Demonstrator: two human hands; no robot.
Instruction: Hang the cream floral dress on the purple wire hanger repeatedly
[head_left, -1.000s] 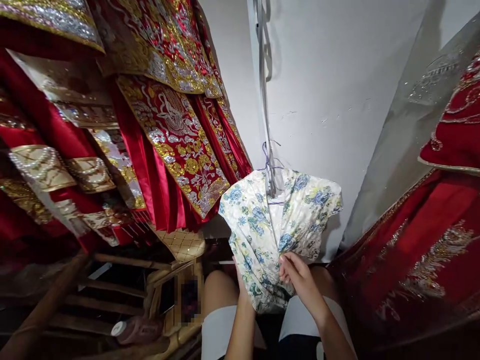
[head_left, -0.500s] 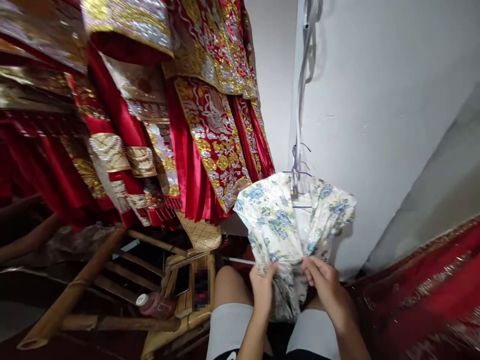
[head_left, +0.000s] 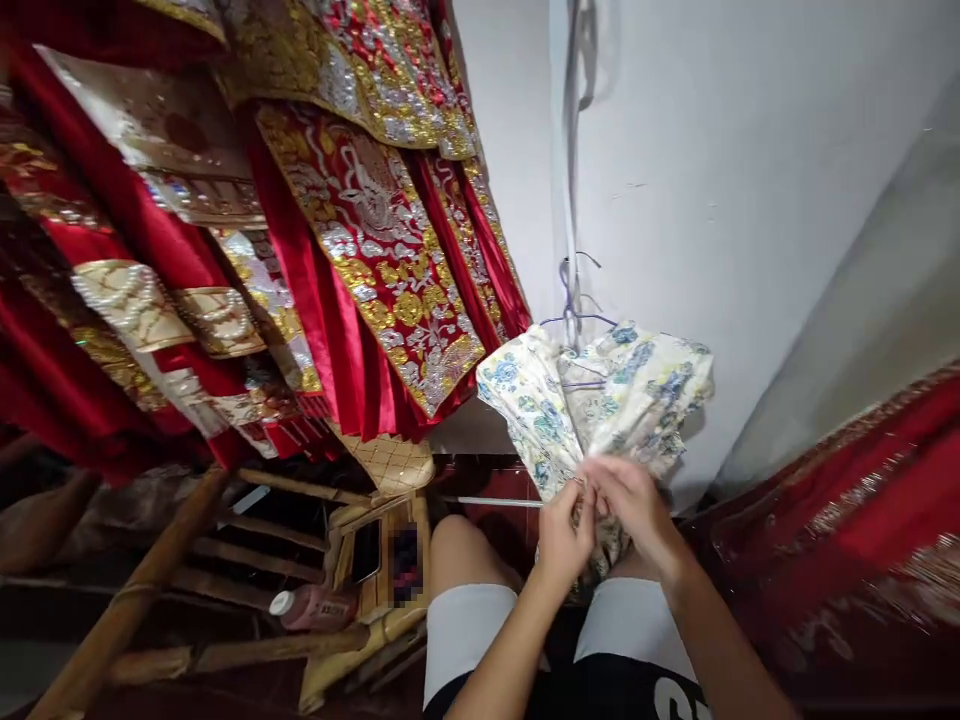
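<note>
Item: one short-sleeved white blouse with a blue-and-yellow floral print (head_left: 534, 412), hung on a thin purple wire hanger (head_left: 581, 319) just in front of me, its lower part above and between my knees; neckline open in a V, the hanger's lower bar showing inside it.

Item: my left hand (head_left: 568, 530), thumb and fingertips drawn together, no gap to be seen, pinching the blouse front just below the V.

Item: my right hand (head_left: 628, 497), touching the left or very nearly so, fingertips closed on the cloth at the foot of the V; slightly blurred, the exact fold cannot be told.

Item: one flat white strap (head_left: 564, 130), hanging upright against a plain white wall (head_left: 720, 240), down to the hanger's hook.

Item, left: red satin costumes with gold and silver embroidery (head_left: 405, 280), hanging in a row; beneath, a gold quilted panel (head_left: 390, 463).

Item, lower left: one slatted bamboo seat (head_left: 330, 665), bearing a dark flat rectangle (head_left: 367, 550); beside these, a pink bottle with a white cap (head_left: 319, 607), lying on its side.

Item, right: one red garment with glittering trim (head_left: 847, 500), well apart from my hands.
</note>
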